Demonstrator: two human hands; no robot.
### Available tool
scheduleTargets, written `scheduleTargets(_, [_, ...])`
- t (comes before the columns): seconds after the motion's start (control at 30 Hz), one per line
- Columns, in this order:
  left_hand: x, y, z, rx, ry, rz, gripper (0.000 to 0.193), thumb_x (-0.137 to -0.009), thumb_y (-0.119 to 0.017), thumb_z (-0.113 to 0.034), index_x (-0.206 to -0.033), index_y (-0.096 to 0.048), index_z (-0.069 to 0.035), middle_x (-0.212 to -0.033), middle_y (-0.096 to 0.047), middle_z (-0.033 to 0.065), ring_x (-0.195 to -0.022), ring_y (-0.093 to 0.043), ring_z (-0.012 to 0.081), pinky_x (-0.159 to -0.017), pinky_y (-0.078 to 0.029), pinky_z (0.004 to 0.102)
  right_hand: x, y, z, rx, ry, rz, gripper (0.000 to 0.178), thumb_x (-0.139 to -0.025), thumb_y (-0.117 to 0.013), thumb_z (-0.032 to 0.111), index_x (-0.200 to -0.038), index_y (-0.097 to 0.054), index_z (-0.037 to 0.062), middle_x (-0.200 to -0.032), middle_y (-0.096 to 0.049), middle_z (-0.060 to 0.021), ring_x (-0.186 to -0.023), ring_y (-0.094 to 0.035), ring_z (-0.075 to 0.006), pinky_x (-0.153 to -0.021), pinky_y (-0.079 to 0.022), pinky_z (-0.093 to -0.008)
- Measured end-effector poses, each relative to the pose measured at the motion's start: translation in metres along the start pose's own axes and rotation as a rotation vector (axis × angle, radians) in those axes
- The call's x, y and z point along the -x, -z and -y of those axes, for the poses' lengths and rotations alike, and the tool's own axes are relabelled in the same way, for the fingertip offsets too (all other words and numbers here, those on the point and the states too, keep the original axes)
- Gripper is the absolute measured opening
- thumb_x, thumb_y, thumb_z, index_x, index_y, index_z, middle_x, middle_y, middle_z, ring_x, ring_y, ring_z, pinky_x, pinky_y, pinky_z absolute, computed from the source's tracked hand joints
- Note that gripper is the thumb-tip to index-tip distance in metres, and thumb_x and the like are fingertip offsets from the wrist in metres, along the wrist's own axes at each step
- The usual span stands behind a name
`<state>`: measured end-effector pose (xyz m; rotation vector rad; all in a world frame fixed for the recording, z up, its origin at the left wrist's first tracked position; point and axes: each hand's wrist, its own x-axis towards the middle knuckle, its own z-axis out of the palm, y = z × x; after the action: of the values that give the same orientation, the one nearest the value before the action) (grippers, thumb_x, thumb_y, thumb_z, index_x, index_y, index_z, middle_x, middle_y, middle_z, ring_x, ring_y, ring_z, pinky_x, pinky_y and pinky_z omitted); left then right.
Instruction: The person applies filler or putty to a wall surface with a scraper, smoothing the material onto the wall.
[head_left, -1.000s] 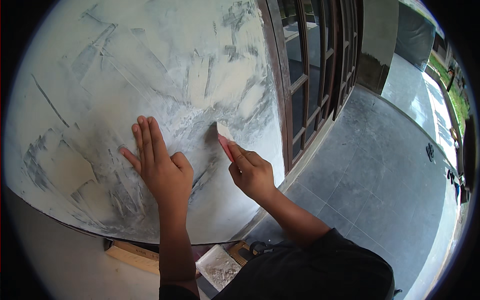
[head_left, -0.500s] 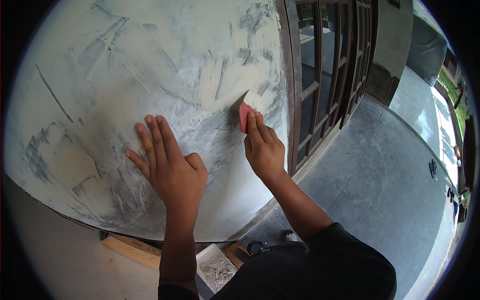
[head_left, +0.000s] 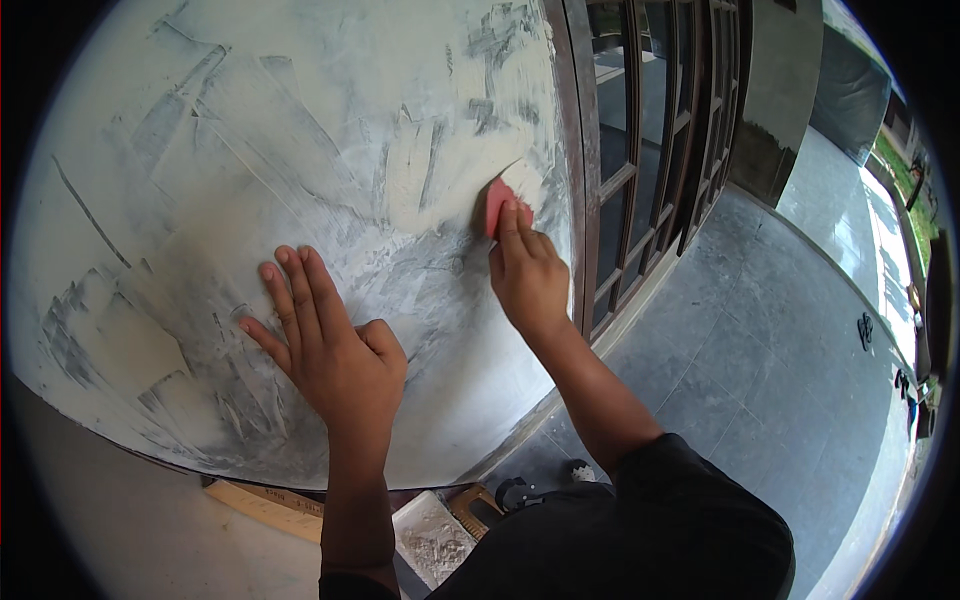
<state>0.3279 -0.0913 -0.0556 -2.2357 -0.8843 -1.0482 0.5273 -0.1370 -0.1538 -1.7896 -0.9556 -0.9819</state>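
Note:
A wall (head_left: 330, 130) in front of me is smeared with white and cream putty, with grey streaks showing through. My right hand (head_left: 532, 280) grips a red putty scraper (head_left: 497, 205), its far edge pale with putty and pressed to the wall near the right border. Fingers and thumb wrap its lower part, so the grip is partly hidden. To the left, my left hand (head_left: 340, 355) rests against the wall, fingers stretched out and nothing in them.
A dark-framed glass door (head_left: 615, 150) borders the wall on the right. Below stand a white tray (head_left: 432, 535) of pale, crumbly putty and a long cardboard box (head_left: 265, 508). Grey floor tiles (head_left: 710, 330) stretch rightward, with sandals (head_left: 865, 332) lying farther off.
The scraper and my right hand have moved slightly up along the wall. My left hand has shifted a little left and down in the picture, while the view itself also moved slightly.

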Motion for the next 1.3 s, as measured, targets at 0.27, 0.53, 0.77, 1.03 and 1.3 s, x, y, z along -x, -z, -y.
scheduleTargets(0.27, [0.000,-0.001,-0.003,0.016,0.022,-0.047,0.081,-0.073,-0.048,-0.007,-0.153,-0.034,-0.001,-0.160,-0.035,0.0167,-0.151,-0.025,0.0338,-0.119,-0.003,0.0636,0.088,0.034,0.076,-0.329,0.153,0.163,0.052,-0.082,-0.065,0.008,-0.131,-0.058,-0.0065,-0.123,-0.065,-0.0237,-0.091,-0.070,-0.0266,-0.076,-0.059,-0.0326])
scheduleTargets(0.53, [0.005,0.000,0.002,-0.022,0.064,-0.018,0.082,-0.072,-0.049,-0.009,-0.152,-0.035,0.002,-0.160,-0.034,0.0171,-0.152,-0.024,0.0323,-0.120,-0.001,0.0616,0.016,0.051,-0.011,-0.088,-0.118,-0.078,0.046,-0.083,-0.063,0.001,-0.129,-0.062,0.0007,-0.119,-0.069,-0.0180,-0.081,-0.069,-0.0266,-0.069,-0.058,-0.0355])
scheduleTargets(0.77, [-0.001,0.000,-0.006,-0.001,0.063,-0.034,0.081,-0.072,-0.049,-0.007,-0.152,-0.035,0.002,-0.160,-0.033,0.0168,-0.152,-0.025,0.0323,-0.120,-0.002,0.0609,0.081,0.006,0.046,-0.210,0.076,0.110,0.050,-0.081,-0.067,0.008,-0.129,-0.060,-0.0047,-0.122,-0.067,-0.0220,-0.087,-0.070,-0.0251,-0.073,-0.060,-0.0336])
scheduleTargets(1.03, [0.006,0.001,0.001,-0.030,0.056,-0.028,0.082,-0.072,-0.049,-0.007,-0.152,-0.035,0.002,-0.160,-0.033,0.0170,-0.152,-0.024,0.0323,-0.120,-0.001,0.0607,0.008,0.051,-0.016,-0.114,-0.073,-0.123,0.052,-0.077,-0.065,-0.002,-0.129,-0.062,0.0009,-0.122,-0.068,-0.0172,-0.082,-0.069,-0.0266,-0.075,-0.058,-0.0325])
scheduleTargets(1.3, [0.002,-0.001,-0.005,-0.025,0.049,-0.019,0.083,-0.072,-0.049,-0.007,-0.153,-0.033,0.002,-0.160,-0.033,0.0172,-0.152,-0.024,0.0329,-0.120,-0.001,0.0622,0.068,-0.008,0.059,-0.177,0.137,0.041,0.051,-0.079,-0.068,0.008,-0.128,-0.061,-0.0040,-0.126,-0.065,-0.0215,-0.092,-0.070,-0.0267,-0.076,-0.060,-0.0314])
